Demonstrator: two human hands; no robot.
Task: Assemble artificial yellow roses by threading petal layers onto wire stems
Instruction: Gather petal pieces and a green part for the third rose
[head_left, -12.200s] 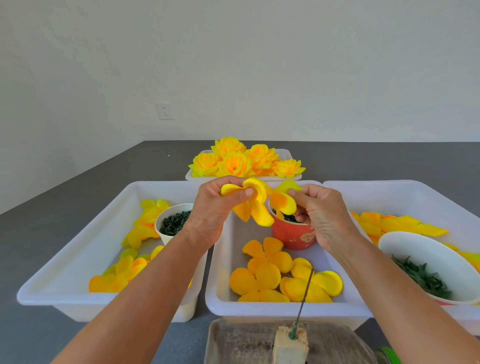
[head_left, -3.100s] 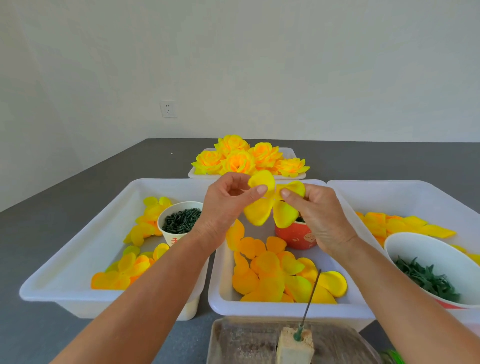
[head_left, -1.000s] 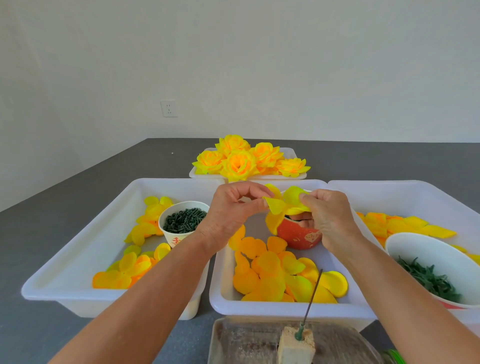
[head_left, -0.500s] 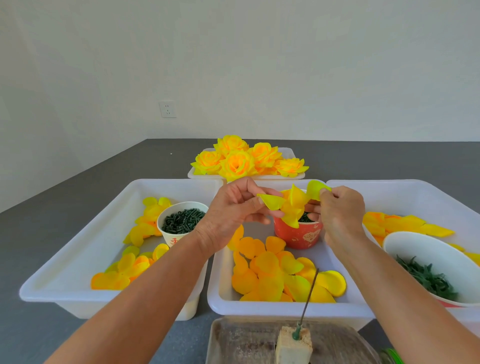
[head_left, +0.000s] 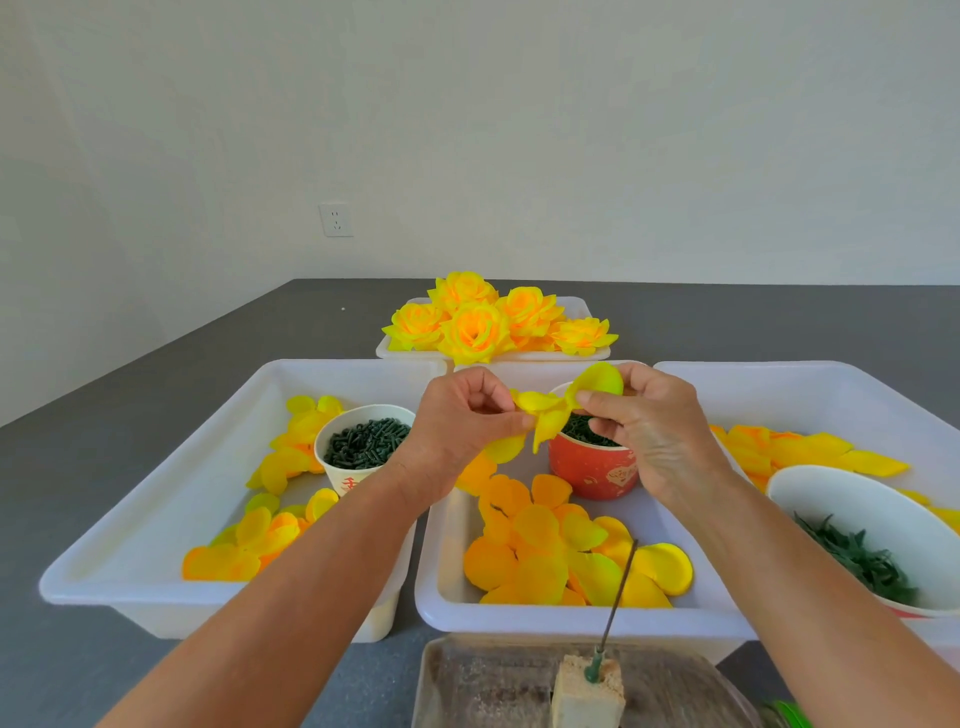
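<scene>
Above the red cup, both hands are pinching one yellow petal layer.
Left hand and right hand are pulling apart; thin fabric risks tearing, or dropping into the middle bin.

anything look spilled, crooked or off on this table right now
Only the wire stem stands out: stuck in the foam block at the near edge, it leans right instead of upright. Nothing looks spilled; loose petals lie inside their trays. Both hands hold a petal layer.

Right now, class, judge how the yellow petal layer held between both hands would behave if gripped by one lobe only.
The petal layer would probably flop: its lobes already droop below the left hand and right hand. It looks thin and light, since fingertip pinches carry it. It seems unlikely to break, as it bends without cracking.
</scene>
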